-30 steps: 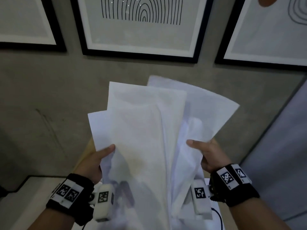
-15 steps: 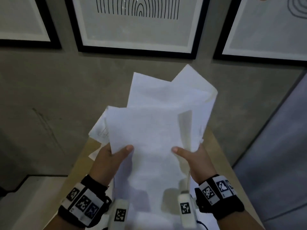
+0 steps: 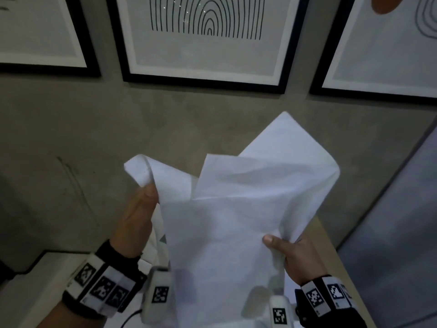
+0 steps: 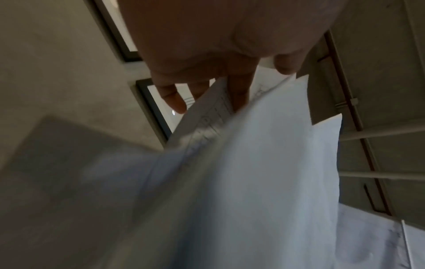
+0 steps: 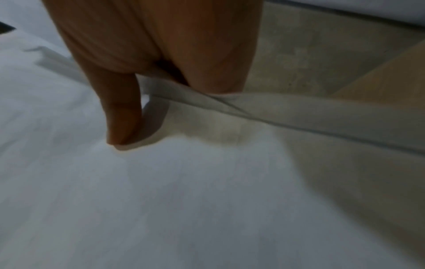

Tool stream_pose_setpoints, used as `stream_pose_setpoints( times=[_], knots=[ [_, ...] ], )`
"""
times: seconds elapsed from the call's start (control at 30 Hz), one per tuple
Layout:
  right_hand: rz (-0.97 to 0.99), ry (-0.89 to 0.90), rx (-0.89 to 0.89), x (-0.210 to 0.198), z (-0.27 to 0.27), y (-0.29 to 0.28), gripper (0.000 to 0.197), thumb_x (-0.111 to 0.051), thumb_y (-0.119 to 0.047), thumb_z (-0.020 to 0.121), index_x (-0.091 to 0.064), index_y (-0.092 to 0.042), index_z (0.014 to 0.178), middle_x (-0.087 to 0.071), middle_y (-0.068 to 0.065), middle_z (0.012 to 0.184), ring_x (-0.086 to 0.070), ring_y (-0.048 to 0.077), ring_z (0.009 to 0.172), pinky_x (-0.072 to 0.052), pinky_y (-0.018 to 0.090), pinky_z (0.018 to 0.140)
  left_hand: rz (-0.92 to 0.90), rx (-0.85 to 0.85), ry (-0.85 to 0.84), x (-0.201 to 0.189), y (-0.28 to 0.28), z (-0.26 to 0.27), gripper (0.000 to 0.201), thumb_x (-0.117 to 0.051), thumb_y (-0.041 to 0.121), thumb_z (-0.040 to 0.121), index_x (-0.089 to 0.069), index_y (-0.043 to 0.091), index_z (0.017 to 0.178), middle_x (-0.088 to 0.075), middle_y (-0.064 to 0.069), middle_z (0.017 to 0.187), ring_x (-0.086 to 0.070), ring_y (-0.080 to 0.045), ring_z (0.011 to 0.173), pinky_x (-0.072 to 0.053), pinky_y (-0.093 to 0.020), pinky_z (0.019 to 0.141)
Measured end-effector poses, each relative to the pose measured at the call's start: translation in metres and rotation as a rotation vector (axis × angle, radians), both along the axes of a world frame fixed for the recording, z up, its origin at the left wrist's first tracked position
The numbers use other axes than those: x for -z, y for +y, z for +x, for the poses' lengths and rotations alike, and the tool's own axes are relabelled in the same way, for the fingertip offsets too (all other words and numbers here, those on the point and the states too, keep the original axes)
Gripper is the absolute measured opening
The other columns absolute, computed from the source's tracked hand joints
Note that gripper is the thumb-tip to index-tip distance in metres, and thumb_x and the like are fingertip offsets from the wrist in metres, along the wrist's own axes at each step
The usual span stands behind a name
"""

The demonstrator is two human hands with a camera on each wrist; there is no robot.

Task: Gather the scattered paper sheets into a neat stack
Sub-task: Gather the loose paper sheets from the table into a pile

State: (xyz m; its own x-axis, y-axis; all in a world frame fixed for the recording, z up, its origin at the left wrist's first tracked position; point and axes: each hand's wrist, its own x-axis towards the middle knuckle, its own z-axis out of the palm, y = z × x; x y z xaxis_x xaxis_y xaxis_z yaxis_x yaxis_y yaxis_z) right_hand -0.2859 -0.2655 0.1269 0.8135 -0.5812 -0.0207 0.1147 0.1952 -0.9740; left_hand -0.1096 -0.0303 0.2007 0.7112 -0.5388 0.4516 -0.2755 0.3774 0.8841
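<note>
Paper sheets point(image 3: 224, 233) hide both hands' fingers; wrist views blurred

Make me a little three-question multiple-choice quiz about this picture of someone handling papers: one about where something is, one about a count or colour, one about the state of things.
1. Where are the paper sheets?
A. Flat on the floor
B. Held up between both hands
C. Pinned to the wall

2. How many framed pictures show on the wall in the head view?
A. One
B. Three
C. Five

3. What state is the bundle in?
A. Squared into a neat stack
B. Fanned and curling, corners out of line
C. Rolled into a tube

Answers:
1. B: the left hand holds the left edge, and the right hand pinches the right edge.
2. B: one whole frame in the middle, one partly cut off at each side.
3. B: the sheets' corners stick out at different angles and one edge folds over.
</note>
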Motion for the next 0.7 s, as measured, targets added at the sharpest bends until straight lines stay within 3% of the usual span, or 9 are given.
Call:
stream_pose_setpoints(
  times=[0.07,0.13,0.2,0.27,0.33,0.4,0.53,0.63,0.7],
  knots=[
    [-0.026,0.003,-0.001,-0.003,-0.002,0.001,0.058,-0.091,-0.031,0.042,-0.072,-0.007,0.092,-0.076,0.013,0.084,-0.073,0.03,0.082,-0.06,0.035,0.065,0.041,-0.013,-0.019,-0.009,-0.006,0.008,0.054,-0.058,0.071,0.068,-0.069,0.034,0.106,-0.072,0.014,0.106,-0.065,-0.005,0.101,-0.052,-0.038,0.092],
    [-0.04,0.013,0.044,-0.008,-0.003,0.001,0.047,-0.084,-0.019,0.06,-0.069,-0.003,0.101,-0.075,0.011,0.086,-0.073,0.019,0.079,-0.06,0.028,0.065,0.044,-0.024,0.035,-0.008,-0.01,0.012,0.039,-0.069,0.047,0.056,-0.071,0.041,0.095,-0.071,0.016,0.106,-0.065,0.003,0.088,-0.054,-0.028,0.082],
    [-0.024,-0.002,0.08,-0.018,-0.004,0.003,0.027,-0.072,-0.003,0.076,-0.067,-0.004,0.102,-0.074,0.004,0.084,-0.072,0.006,0.069,-0.055,0.016,0.057,0.255,-0.043,-0.033,0.008,-0.009,0.007,0.045,-0.069,0.047,0.057,-0.063,0.055,0.101,-0.042,0.035,0.136,-0.043,0.014,0.119,-0.04,-0.035,0.104],
    [-0.047,-0.006,0.075,-0.021,-0.004,0.003,0.036,-0.079,-0.009,0.071,-0.067,-0.004,0.104,-0.075,0.004,0.084,-0.071,0.005,0.071,-0.053,0.014,0.056,0.391,0.099,-0.019,0.025,-0.005,-0.007,0.062,-0.077,0.05,0.06,-0.054,0.054,0.118,-0.019,0.027,0.152,-0.022,0.002,0.14,-0.033,-0.046,0.11],
    [-0.081,0.015,0.049,-0.017,-0.001,0.002,0.06,-0.09,-0.028,0.05,-0.07,-0.009,0.104,-0.077,0.005,0.09,-0.073,0.015,0.085,-0.057,0.021,0.067,0.276,0.11,0.103,0.04,-0.006,-0.015,0.083,-0.083,0.038,0.06,-0.045,0.03,0.134,-0.042,0.0,0.147,-0.049,-0.019,0.13,-0.049,-0.046,0.098],
    [-0.123,0.059,0.034,-0.013,0.0,0.004,0.065,-0.09,-0.045,0.041,-0.074,-0.016,0.096,-0.076,0.01,0.098,-0.07,0.027,0.097,-0.057,0.037,0.082,0.184,-0.016,0.126,0.043,-0.013,-0.017,0.089,-0.084,0.037,0.056,-0.042,0.014,0.132,-0.059,-0.006,0.131,-0.064,-0.017,0.111,-0.057,-0.033,0.084],
    [-0.069,0.065,0.026,-0.01,-0.003,0.007,0.059,-0.088,-0.047,0.049,-0.073,-0.018,0.098,-0.075,0.011,0.102,-0.069,0.029,0.099,-0.051,0.052,0.093,0.116,0.063,0.122,0.031,-0.021,-0.019,0.041,-0.079,0.033,0.064,-0.07,0.032,0.104,-0.074,0.012,0.107,-0.068,-0.007,0.1,-0.054,-0.015,0.075],
    [0.013,0.099,0.08,-0.004,-0.004,0.003,0.06,-0.074,-0.056,0.062,-0.07,-0.013,0.104,-0.076,0.007,0.1,-0.071,0.022,0.095,-0.052,0.046,0.09,0.025,0.12,0.268,0.025,-0.021,-0.016,0.061,-0.084,0.054,0.047,-0.07,0.029,0.101,-0.075,0.012,0.101,-0.069,-0.006,0.096,-0.054,-0.013,0.072],
    [0.223,0.028,0.079,0.002,-0.004,0.0,0.061,-0.072,-0.048,0.066,-0.067,-0.007,0.112,-0.073,0.011,0.11,-0.069,0.025,0.102,-0.053,0.045,0.09,-0.007,0.116,0.32,0.023,-0.021,-0.011,0.055,-0.079,0.039,0.063,-0.061,0.02,0.112,-0.076,0.011,0.096,-0.071,-0.006,0.09,-0.055,-0.015,0.068]
  ],
)
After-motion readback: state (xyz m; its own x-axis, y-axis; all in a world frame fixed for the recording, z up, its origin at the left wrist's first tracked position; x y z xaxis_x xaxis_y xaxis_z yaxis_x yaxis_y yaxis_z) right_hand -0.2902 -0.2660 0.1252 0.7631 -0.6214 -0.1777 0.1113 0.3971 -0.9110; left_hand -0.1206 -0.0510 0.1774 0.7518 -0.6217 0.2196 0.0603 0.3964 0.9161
